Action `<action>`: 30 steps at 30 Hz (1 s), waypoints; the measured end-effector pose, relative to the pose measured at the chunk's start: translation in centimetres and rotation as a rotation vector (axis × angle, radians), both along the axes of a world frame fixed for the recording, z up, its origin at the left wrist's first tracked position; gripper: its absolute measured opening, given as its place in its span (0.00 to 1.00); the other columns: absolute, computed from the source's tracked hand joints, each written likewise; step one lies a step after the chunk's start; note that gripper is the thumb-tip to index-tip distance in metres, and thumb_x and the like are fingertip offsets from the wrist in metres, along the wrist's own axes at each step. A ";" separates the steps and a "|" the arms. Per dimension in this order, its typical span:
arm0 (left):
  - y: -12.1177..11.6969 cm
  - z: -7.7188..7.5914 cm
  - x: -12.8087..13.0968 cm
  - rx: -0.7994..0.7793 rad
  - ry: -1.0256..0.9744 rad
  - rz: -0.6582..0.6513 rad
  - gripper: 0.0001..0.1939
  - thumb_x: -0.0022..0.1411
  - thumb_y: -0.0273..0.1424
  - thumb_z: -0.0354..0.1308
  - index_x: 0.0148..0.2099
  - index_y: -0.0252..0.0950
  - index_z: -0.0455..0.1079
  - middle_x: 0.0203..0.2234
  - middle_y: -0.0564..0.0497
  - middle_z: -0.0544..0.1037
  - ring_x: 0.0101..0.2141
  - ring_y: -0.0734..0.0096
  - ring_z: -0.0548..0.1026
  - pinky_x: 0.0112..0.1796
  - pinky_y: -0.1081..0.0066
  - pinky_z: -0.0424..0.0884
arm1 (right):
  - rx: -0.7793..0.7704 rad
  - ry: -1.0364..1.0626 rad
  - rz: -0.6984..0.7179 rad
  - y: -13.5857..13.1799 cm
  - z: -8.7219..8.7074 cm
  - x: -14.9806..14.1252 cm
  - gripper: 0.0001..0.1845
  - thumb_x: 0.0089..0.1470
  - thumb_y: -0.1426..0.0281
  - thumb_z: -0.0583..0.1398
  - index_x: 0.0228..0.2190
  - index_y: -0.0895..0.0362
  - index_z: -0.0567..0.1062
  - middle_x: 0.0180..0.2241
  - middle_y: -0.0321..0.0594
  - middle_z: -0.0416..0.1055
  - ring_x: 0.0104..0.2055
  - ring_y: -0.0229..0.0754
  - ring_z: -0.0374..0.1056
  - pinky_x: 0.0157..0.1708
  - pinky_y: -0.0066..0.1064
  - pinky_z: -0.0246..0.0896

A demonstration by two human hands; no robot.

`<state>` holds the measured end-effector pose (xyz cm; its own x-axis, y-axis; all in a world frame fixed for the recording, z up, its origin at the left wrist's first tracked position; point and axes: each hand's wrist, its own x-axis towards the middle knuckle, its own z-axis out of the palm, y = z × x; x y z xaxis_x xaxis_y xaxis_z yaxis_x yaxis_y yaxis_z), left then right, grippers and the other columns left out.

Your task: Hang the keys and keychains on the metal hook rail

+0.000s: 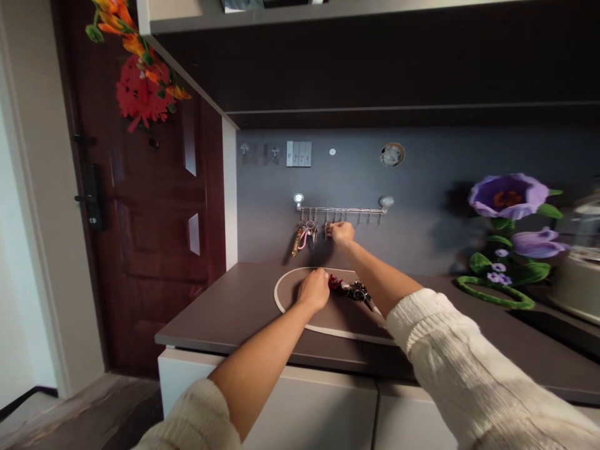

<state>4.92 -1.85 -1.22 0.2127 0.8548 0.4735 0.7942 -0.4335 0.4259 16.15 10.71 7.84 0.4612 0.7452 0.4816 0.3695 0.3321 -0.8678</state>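
Observation:
A metal hook rail point(344, 210) is fixed to the grey wall. My right hand point(342, 232) is raised to its middle hooks, with thumb and fingers pinched on what looks like a small bunch of keys point(327, 230). To its left hang several keys point(314, 234), a pink strap point(304, 237) and a patterned key fob point(296, 242). My left hand point(314, 289) is closed low over the brown mat point(323, 319); its fingertips are hidden from me. Beside it, on the mat, lies a pile of keys point(359, 291) with a red piece point(334, 282) at its near-hand end.
Purple flowers point(509, 197) with a green base ring point(497, 294) stand on the counter point(225, 306) at right, beside a pale round appliance point(579, 281). A dark cabinet point(365, 69) overhangs the wall. A red-brown door point(140, 250) is at left, with a wall switch point(299, 154) above the rail.

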 end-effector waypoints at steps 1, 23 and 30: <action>0.0 0.0 0.0 0.001 0.001 -0.002 0.16 0.64 0.31 0.35 0.37 0.35 0.64 0.38 0.43 0.74 0.40 0.65 0.72 0.39 0.68 0.64 | -0.003 -0.005 0.000 -0.2 0.0 0.0 0.06 0.42 0.74 0.56 0.19 0.58 0.73 0.22 0.43 0.71 0.26 0.40 0.69 0.27 0.30 0.62; -0.2 -0.3 -0.1 0.118 0.115 -0.084 0.16 0.64 0.31 0.35 0.36 0.35 0.64 0.36 0.44 0.74 0.39 0.65 0.71 0.39 0.68 0.63 | 0.011 -0.006 0.328 -6.7 -2.4 1.9 0.07 0.46 0.69 0.55 0.24 0.60 0.70 0.23 0.39 0.71 0.22 0.32 0.63 0.27 0.25 0.59; -0.4 -0.3 -0.2 0.127 0.135 -0.129 0.15 0.64 0.31 0.36 0.36 0.35 0.64 0.36 0.44 0.73 0.39 0.65 0.70 0.40 0.67 0.63 | -0.006 -0.157 0.412 -10.3 -5.8 3.7 0.11 0.48 0.65 0.55 0.28 0.60 0.71 0.28 0.41 0.72 0.28 0.34 0.64 0.31 0.27 0.58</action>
